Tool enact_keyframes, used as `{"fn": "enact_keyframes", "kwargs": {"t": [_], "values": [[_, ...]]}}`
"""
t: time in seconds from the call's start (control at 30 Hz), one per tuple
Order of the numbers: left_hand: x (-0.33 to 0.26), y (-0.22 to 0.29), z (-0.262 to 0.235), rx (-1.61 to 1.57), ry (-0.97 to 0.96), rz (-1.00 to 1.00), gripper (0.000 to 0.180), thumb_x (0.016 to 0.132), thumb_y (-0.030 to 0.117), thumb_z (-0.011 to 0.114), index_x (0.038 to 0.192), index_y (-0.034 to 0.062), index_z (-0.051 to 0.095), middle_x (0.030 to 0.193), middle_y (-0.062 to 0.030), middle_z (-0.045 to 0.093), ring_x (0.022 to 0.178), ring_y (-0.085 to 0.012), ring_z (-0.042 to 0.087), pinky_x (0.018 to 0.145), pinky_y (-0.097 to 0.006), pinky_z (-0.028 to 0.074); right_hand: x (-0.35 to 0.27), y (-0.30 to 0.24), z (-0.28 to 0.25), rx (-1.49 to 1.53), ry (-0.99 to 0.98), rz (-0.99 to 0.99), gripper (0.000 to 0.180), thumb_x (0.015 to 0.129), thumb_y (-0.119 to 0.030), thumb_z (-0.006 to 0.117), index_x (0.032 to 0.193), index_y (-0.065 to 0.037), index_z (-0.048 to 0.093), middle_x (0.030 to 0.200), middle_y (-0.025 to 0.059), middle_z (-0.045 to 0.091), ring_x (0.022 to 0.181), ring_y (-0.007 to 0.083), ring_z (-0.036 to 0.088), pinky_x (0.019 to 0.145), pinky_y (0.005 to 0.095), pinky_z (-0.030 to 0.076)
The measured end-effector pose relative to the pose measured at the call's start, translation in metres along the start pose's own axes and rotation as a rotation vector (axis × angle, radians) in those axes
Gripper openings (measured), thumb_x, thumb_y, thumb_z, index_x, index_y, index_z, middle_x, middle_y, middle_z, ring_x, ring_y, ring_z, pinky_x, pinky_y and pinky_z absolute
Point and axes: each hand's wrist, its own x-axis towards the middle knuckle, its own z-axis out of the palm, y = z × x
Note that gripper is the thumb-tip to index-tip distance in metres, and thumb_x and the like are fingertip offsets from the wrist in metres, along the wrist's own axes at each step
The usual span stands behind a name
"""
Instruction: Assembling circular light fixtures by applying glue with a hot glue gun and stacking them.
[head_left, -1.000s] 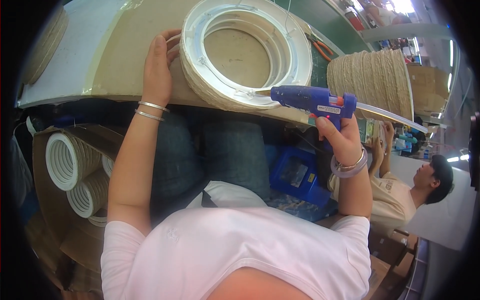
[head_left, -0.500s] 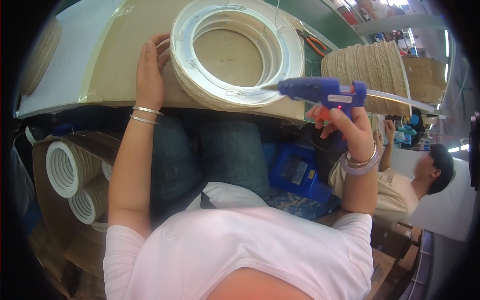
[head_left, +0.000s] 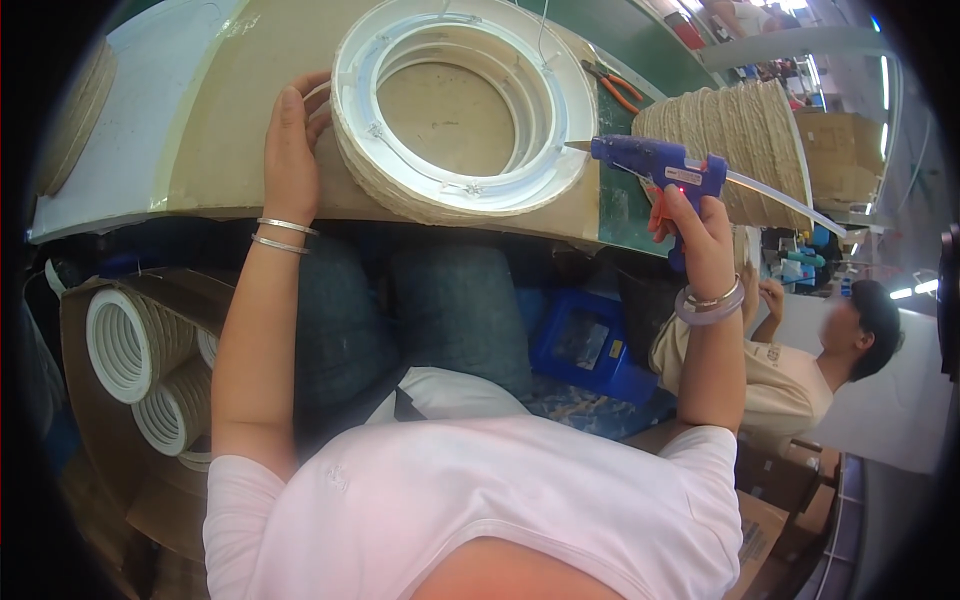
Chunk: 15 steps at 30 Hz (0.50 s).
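A round lampshade [head_left: 362,150] with a rough beige wrapped outside and white rings inside lies at the table's front edge, its wide opening facing up. Against its left side rests my left hand [head_left: 292,145], the fingers curved along the outer wall and partly hidden by it. My right hand [head_left: 700,228] is closed around the grip of a blue glue gun [head_left: 645,158], with fingers at the orange trigger. A clear glue stick [head_left: 775,193] sticks out of the gun's back. The nozzle points left, close to the right rim of the lampshade.
Orange-handled pliers [head_left: 618,88] lie beyond the gun. Another beige lampshade [head_left: 725,130] stands at the right, and part of one [head_left: 78,125] shows far left. A cardboard box [head_left: 95,440] with several smaller shades sits lower left. A blue bin [head_left: 580,345] and a seated person [head_left: 790,385] are right.
The glue gun has drawn back to the right, from over the lampshade's front rim to beside its right edge. My left hand stays at the lampshade's side; the whole view has shifted slightly.
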Motion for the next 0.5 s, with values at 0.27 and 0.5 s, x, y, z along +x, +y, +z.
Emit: {"fn": "enact_keyframes", "kwargs": {"t": [0.27,0.5], "values": [[0.0015,-0.0023,-0.0028,0.003,-0.009,-0.004,0.046,0.089,0.037,0.025,0.109,-0.0009,0.041,0.110,-0.0122,0.044,0.104,-0.0208,0.042,0.088,-0.032,0.033,0.0031,0.0053,0.0028,0.091,0.007,0.043,0.019,0.080,-0.019,0.052,0.081,-0.001,0.053,0.062,-0.0006,0.049,0.054,0.0065,0.046,0.048,0.0196,0.037],[0.0005,0.0001,-0.0010,0.008,-0.007,0.002,0.047,0.089,0.037,0.024,0.110,-0.0013,0.040,0.111,-0.0128,0.044,0.105,-0.0219,0.042,0.089,-0.032,0.033,0.0018,-0.0038,0.0002,-0.013,0.001,0.059,0.025,0.080,-0.025,0.050,0.078,0.000,0.053,0.063,0.0026,0.050,0.054,0.0087,0.046,0.050,0.0191,0.034]]}}
